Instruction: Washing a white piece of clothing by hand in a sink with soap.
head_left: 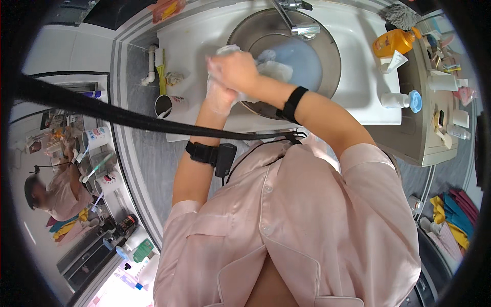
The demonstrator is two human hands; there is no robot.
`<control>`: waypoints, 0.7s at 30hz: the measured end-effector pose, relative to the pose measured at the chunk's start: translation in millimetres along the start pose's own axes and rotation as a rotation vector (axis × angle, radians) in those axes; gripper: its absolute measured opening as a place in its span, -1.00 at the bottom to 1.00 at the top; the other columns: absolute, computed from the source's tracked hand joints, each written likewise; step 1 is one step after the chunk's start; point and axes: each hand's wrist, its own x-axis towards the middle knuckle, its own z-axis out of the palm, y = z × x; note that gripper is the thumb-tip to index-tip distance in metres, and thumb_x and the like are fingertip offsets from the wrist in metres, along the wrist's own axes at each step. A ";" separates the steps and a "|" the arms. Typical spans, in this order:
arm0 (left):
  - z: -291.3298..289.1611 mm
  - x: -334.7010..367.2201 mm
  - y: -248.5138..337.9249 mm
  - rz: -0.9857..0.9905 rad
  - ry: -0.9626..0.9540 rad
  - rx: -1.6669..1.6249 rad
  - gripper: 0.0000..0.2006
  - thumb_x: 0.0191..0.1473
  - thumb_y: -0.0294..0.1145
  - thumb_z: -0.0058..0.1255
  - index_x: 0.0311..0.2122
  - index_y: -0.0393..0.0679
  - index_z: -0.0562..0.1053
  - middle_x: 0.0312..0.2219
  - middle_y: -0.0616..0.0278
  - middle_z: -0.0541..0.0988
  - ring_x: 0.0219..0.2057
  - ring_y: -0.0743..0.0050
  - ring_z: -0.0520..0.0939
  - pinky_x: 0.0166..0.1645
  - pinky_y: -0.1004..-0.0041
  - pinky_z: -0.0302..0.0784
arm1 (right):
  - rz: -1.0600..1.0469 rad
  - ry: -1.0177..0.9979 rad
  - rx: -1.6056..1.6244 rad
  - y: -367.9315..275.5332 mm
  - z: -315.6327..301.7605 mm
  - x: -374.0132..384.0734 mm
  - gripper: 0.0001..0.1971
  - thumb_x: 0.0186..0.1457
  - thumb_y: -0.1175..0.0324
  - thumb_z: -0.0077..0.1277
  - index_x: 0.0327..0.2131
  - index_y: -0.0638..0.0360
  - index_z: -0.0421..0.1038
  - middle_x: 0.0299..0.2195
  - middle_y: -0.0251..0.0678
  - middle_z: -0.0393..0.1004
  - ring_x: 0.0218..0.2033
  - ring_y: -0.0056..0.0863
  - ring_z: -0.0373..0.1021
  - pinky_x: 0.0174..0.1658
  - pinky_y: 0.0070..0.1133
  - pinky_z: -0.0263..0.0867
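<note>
My left hand (221, 97) is coated in white suds, raised over the left rim of the round sink basin (332, 66). Its fingers are mostly hidden behind my right hand (235, 70), which is closed and pressed against it, slightly blurred. A white foamy lump (227, 49) shows just beyond both hands; I cannot tell whether it is cloth or lather. In the basin a wet white cloth (276, 70) lies partly in cloudy bluish water (306, 64), to the right of my hands. Above the basin hangs a chrome faucet (306, 30).
On the counter's right stand an orange pump bottle (393, 42), a white tube (396, 62) and a white bottle with a blue cap (401, 100). At left are a white mug (171, 106) and a yellow-green brush (161, 71). A black cable (128, 115) crosses my left forearm.
</note>
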 end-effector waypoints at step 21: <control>31.3 14.0 -24.3 -0.411 0.289 -1.047 -0.68 0.12 -0.21 -0.36 -0.09 -0.13 0.26 -0.18 0.21 0.41 -0.14 0.34 0.45 -0.01 0.40 0.34 | 0.186 0.001 -0.144 38.8 1.9 9.1 -0.59 0.04 0.06 -0.22 -0.70 0.07 0.40 -0.76 -0.19 0.35 -0.70 -0.16 0.33 -0.59 -0.35 0.28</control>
